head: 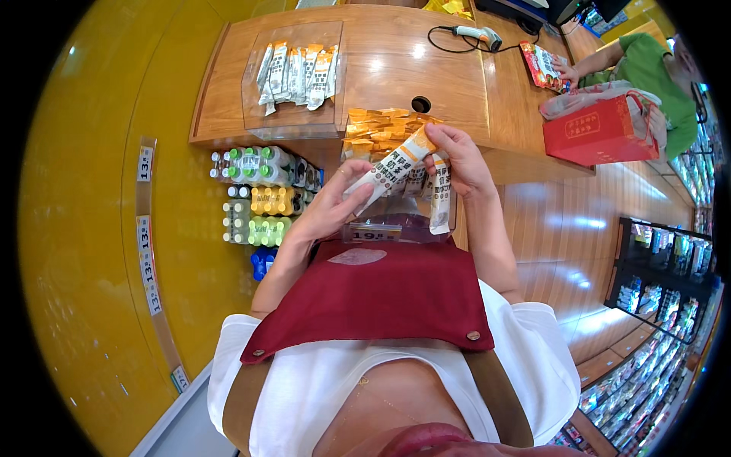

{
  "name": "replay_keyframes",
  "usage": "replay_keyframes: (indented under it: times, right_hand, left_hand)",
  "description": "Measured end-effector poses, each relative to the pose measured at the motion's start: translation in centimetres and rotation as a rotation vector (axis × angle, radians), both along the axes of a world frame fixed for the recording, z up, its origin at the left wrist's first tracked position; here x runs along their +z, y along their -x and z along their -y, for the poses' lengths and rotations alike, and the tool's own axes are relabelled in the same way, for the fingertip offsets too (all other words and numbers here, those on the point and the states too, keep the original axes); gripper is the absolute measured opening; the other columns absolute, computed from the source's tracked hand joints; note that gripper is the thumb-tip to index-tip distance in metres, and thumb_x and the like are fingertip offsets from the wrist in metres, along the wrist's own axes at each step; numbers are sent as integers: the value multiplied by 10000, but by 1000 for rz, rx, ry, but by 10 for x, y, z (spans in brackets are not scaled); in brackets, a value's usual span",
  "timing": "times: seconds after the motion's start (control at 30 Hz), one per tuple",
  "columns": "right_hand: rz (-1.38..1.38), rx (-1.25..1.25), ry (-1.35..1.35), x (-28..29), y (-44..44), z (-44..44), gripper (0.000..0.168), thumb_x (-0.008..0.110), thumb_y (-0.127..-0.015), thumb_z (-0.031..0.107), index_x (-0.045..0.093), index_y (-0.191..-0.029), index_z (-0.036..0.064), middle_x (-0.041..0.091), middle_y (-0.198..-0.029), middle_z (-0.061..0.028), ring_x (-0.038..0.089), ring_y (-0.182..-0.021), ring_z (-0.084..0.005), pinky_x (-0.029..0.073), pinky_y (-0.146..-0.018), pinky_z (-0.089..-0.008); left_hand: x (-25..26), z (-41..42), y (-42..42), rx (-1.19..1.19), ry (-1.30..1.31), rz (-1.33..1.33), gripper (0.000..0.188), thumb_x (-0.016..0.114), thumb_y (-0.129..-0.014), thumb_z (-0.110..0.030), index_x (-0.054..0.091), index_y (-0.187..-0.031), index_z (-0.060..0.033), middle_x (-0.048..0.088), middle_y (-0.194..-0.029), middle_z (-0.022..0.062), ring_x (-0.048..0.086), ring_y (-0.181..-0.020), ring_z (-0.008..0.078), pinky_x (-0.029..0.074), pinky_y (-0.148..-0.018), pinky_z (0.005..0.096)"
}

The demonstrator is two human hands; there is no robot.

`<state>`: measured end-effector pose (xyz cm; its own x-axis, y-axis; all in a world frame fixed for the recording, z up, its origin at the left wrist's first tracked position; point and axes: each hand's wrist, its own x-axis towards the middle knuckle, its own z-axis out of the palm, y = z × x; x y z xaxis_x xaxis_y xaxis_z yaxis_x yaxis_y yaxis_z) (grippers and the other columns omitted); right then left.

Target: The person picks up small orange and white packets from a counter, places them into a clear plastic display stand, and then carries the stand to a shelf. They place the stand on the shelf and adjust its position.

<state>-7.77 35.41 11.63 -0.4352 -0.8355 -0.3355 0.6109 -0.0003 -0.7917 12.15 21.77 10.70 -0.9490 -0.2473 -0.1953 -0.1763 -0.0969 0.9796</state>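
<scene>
Both hands hold a white-and-orange milk tea powder stick sachet (394, 168), tilted between them. My left hand (337, 203) grips its lower end between thumb and fingers. Near the orange upper end, my right hand (462, 163) pinches it. A second stick sachet (440, 197) hangs below the fingers of my right hand, apparently held there too. Beneath my hands is a clear plastic box (374, 231) with a price tag on its front. Many orange-topped sachets (377, 134) stand packed inside it, partly hidden by my hands.
A second clear box (297, 123) with loose sachets sits on the wooden counter (388, 68). Behind lies a corded barcode scanner (482, 37). Bottle packs (268, 197) are stacked left. At right, a person in green (645, 74) touches a red package (542, 68) beside a red bag (599, 131).
</scene>
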Motion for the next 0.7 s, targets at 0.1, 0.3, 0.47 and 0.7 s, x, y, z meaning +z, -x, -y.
replay_keyframes:
  times: [0.1,0.3,0.47,0.7]
  right_hand:
    - [59,4,-3,5,1,4,225,581,-883,239,621,-902,19,596,-735,-19,518,-541,-66,424,-472,-197]
    - [-572,220,-81,11,14,12,270,566,-888,242,618,-879,-22,569,-666,-18,511,-555,-55,408,-490,-199]
    - [-998,471,-282,-21,-5,41,288,585,-834,276,650,-928,11,661,-787,-134,633,-687,-227,482,-650,-335]
    - [-1154,309,-215,-45,-41,67,349,576,-842,304,597,-1093,62,643,-920,-180,631,-823,-308,481,-739,-379]
  left_hand:
    - [-8,0,0,32,-142,40,307,532,-912,-184,440,-1174,-55,503,-1058,5,467,-955,67,419,-781,215]
    - [-18,30,-18,172,270,-13,328,563,-883,-137,507,-1192,-40,568,-1094,61,535,-978,117,441,-823,249]
    - [-7,54,-23,393,199,-3,314,519,-918,-186,504,-1198,-43,576,-1067,54,552,-928,111,435,-815,248]
    - [-8,50,-25,356,120,1,300,518,-919,-185,523,-1168,-19,587,-1036,48,557,-926,107,441,-800,241]
